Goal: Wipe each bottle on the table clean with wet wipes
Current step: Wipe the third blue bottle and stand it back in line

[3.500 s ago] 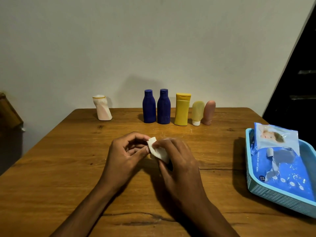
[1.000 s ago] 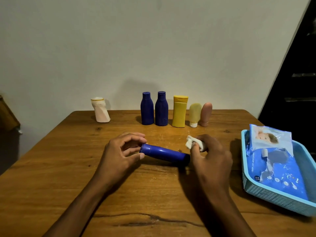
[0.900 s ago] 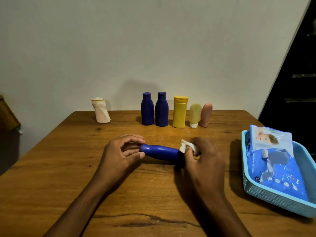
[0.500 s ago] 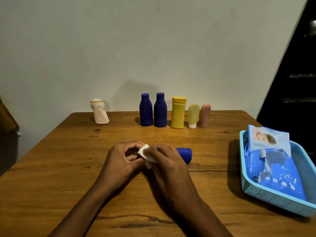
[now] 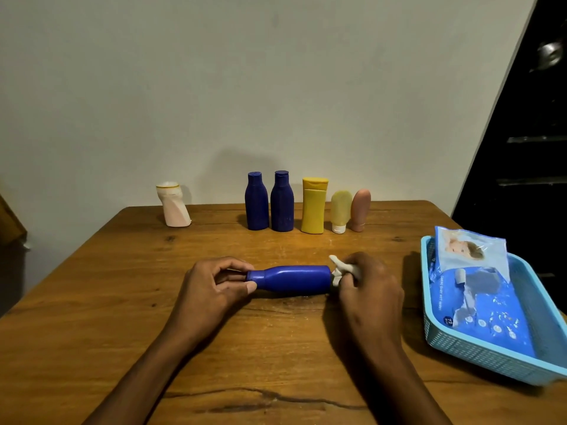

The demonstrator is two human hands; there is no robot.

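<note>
At the middle of the table (image 5: 92, 302), the blue bottle (image 5: 291, 279) lies on its side, cap end toward your left hand (image 5: 211, 289), base toward your right hand (image 5: 368, 286). Your left thumb and fingers pinch the cap; your right fingers are curled tight round a bunched wet wipe (image 5: 339, 269) pressed against the bottle's base. Keep the cap pinch firm so the bottle cannot roll, and turn it a little between strokes so every side meets the wipe. Draw the wipe along the whole body, not just the base, and open it out if it stays balled, since a wad probably cleans only a narrow strip. Beyond the bottle, six other bottles stand along the far edge: a white one (image 5: 173, 205), two dark blue (image 5: 270, 200), a yellow one (image 5: 313, 205), and two small tubes (image 5: 349, 211). Right of the bottle, a blue basket (image 5: 491, 360) holds the wipes pack (image 5: 478, 305).
</note>
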